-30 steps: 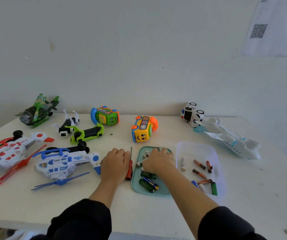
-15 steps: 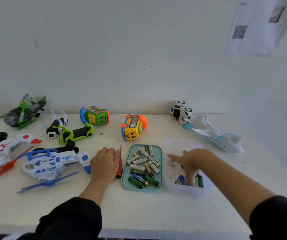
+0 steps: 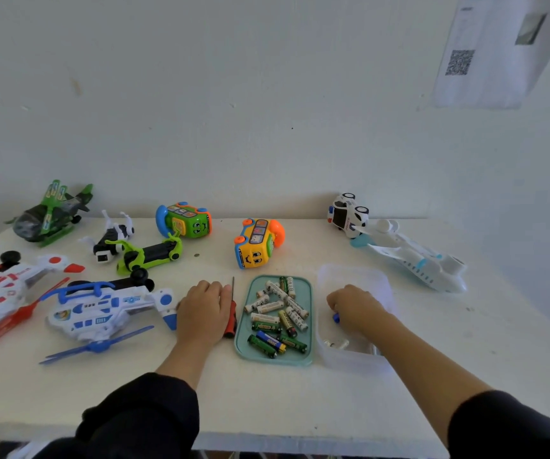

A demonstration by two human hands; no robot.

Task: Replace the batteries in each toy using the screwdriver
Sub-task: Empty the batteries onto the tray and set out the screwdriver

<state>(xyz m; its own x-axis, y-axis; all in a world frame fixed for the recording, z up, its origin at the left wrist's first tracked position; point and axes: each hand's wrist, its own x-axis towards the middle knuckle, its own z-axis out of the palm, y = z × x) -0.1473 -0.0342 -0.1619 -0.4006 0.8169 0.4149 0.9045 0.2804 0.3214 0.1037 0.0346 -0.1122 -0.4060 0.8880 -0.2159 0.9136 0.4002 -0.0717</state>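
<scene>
My right hand (image 3: 355,308) is down in the clear, thin-walled plastic tub (image 3: 384,283), fingers curled in a grip on what looks like a small blue-tipped battery (image 3: 336,318); most of it is hidden, so I can't confirm. My left hand (image 3: 202,309) lies flat on the white table (image 3: 267,399), grip apart, fingers touching the slim red-handled screwdriver (image 3: 230,318) just left of the teal rounded plastic tray (image 3: 305,357). Risks as I judge them: smooth cylindrical cells roll, so one fumbled out of the tub could run off the table edge; tub cells and the loose white and green cells (image 3: 278,314) in the tray sit side by side, so old and new could get mixed; the light tub may skid or tip as my hand comes out; the screwdriver's round handle could roll under my palm. Toys are hard glossy plastic: the blue-and-white helicopter (image 3: 101,309) has thin rotor blades that could snag a sleeve, the yellow bus (image 3: 255,243) is blocky.
</scene>
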